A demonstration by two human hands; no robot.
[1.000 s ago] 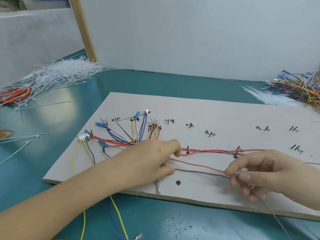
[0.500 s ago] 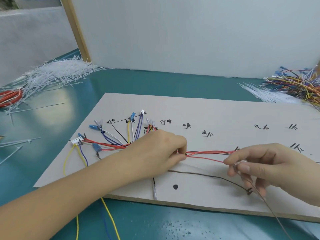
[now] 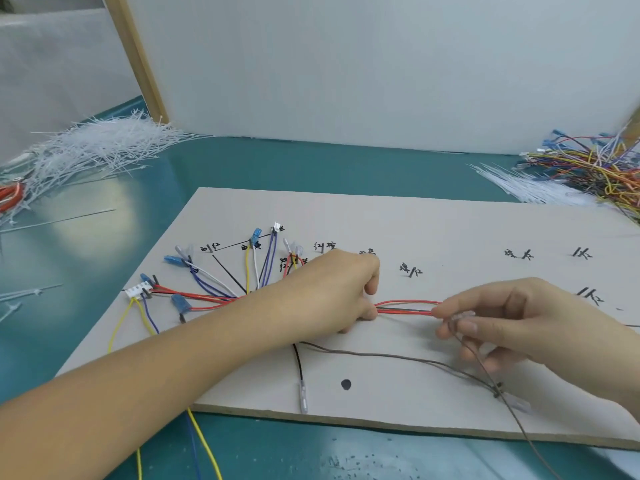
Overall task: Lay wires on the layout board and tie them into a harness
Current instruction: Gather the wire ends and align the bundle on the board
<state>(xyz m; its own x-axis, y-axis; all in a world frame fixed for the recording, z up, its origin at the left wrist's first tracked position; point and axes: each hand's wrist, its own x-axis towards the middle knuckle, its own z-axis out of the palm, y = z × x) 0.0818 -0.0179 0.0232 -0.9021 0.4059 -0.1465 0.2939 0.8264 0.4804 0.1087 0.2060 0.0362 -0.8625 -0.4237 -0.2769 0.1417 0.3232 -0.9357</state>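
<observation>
Layout board (image 3: 433,230): a pale, hand-marked panel lying flat on your teal desk (image 3: 242,168), its long axis running left to right.
Red wires (image 3: 405,306): a slim bundle stretched across the board's middle between your two hands, long axis left to right; at the left it passes under your left hand into the fan.
Fan of wire ends (image 3: 221,275): red, blue, white, yellow and purple leads spread toward the far left of the board, their blue and white terminals pointing outward from a common point beside your left wrist.
Left hand (image 3: 332,292): fingers curled, pinching the red wires at their left end, pressed down on the board.
Right hand (image 3: 512,323): fingertips gripping the red wires' right end together with a clear terminal.
Brown wire (image 3: 398,356): slack, curving from under your left hand rightward and nearer, to a small mark near the board's near edge, then off the board toward you.
Black lead (image 3: 298,362): short, pointing straight toward the near edge, ending in a clear terminal.
Cable ties (image 3: 104,147): a white heap, far left on the desk.
Spare wires (image 3: 595,168): a mixed-colour pile, far right.
</observation>
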